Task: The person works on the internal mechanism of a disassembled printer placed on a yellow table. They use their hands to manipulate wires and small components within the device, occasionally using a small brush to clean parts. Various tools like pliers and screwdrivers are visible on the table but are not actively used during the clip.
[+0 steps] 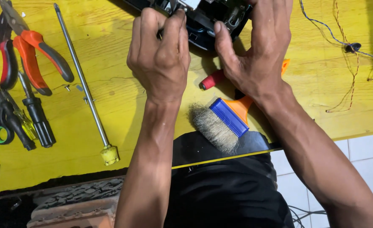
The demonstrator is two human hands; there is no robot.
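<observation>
Head cam only, looks steeply down, close over yellow table (110, 105).

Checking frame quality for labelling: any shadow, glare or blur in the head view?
Head view: sharp overall; left hand and right hand cast dark shadows on the yellow wooden table; faint sheen on the long steel rod; black plastic device is dim and cropped at the top edge.

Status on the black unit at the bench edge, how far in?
Done: the black device looks opened, inner parts exposed at its top. Tools are out: pliers, screwdrivers, long rod, brush. In hand: left hand and right hand both grip the device; neither holds a tool, as far as shows. Left: loose wires lie apart, unconnected.
</observation>
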